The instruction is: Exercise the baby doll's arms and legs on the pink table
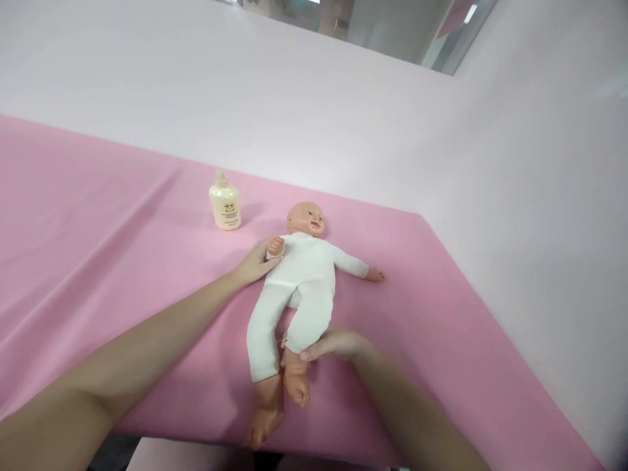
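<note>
Head view: clasps the doll point(305, 261) on the counter point(161, 216) by one wrist in the left grip point(252, 263) and one shin in the right grip point(336, 343).

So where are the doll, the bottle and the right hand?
Doll point(305, 265): head view, on its white top.
Bottle point(226, 208): head view, on its front.
Right hand point(335, 343): head view, near the thumb's base.

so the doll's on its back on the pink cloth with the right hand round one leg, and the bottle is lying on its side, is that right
Not quite: the bottle stands upright, as the head view shows. The rest is right: the doll is on its back on the pink cloth, with the right hand round one leg.
</note>
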`<state>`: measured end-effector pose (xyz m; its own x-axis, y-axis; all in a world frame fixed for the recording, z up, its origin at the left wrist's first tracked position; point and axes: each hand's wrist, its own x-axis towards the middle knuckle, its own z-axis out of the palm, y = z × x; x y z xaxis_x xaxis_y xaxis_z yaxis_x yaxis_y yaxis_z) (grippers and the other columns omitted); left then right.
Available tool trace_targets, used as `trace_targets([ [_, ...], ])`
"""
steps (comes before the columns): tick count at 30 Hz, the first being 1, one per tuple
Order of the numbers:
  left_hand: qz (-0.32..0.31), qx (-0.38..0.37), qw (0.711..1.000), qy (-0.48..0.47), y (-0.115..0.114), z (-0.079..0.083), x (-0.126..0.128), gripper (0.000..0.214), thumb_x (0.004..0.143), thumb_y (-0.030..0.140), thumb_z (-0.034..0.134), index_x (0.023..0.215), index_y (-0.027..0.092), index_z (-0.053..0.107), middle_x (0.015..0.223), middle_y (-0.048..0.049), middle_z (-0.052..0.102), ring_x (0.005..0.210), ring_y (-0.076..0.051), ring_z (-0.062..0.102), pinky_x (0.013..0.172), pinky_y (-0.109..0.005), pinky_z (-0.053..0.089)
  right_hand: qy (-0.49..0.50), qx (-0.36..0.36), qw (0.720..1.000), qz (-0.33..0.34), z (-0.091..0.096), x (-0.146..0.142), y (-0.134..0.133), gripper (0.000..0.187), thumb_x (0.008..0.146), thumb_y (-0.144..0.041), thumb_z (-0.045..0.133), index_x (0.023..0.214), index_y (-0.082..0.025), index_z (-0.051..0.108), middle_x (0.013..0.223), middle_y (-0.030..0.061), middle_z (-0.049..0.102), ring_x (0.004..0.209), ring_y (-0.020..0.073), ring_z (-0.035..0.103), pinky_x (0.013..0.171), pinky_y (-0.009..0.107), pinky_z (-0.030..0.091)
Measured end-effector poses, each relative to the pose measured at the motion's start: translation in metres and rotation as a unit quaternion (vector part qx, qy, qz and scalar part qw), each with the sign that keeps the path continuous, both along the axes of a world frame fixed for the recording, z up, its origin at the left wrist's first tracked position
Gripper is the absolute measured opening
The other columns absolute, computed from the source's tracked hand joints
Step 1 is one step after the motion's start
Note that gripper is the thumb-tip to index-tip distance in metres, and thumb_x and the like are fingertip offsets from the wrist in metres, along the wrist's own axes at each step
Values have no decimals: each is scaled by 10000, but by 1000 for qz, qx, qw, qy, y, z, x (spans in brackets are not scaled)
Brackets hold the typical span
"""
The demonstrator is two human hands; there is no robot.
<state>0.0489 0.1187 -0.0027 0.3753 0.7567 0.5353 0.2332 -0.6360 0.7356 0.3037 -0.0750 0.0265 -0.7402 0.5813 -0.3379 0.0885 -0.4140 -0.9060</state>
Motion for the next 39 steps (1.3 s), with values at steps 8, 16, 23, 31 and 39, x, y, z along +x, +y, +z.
trace_targets([
  [8,-3,7,1000,6,0,1,0,545,1024,794,652,1053,250,670,1078,-105,796,1037,-322,721,1050,-519,639,-6,6,1000,-2,2,-1,1,540,705,-483,1089,1128,-212,894,1135,88,877,1092,285,791,939,361,622],
  [16,-4,0,1000,7,-1,3,0,552,1017,805,670,1062,255,690,1063,-99,800,1029,-323,729,1035,-515,648,-18,-14,1000,-8,12,-4,-2,639,668,-560,1095,1139,-186,880,1148,118,845,1085,294,749,910,384,579],
  [23,3,-10,1000,-1,-1,3,1,563,1001,802,678,1070,244,682,1087,-112,805,1041,-325,729,1050,-532,651,-28,10,1000,-9,11,-3,-2,637,673,-586,1103,1124,-196,880,1150,109,855,1077,298,768,981,408,616],
  [31,-4,-15,1000,0,-2,6,0,531,990,782,697,1050,254,672,1075,-100,808,1022,-321,722,1033,-523,647,-38,7,999,-3,12,-3,-2,597,680,-555,1104,1123,-214,895,1163,95,858,1112,300,781,1017,408,615],
  [39,-5,-16,1000,-4,-3,7,2,515,984,775,701,1022,263,664,1026,-79,766,996,-311,686,1027,-504,625,-41,15,999,5,18,-3,-2,637,705,-607,1083,1155,-211,868,1186,106,845,1161,324,776,1048,444,616],
])
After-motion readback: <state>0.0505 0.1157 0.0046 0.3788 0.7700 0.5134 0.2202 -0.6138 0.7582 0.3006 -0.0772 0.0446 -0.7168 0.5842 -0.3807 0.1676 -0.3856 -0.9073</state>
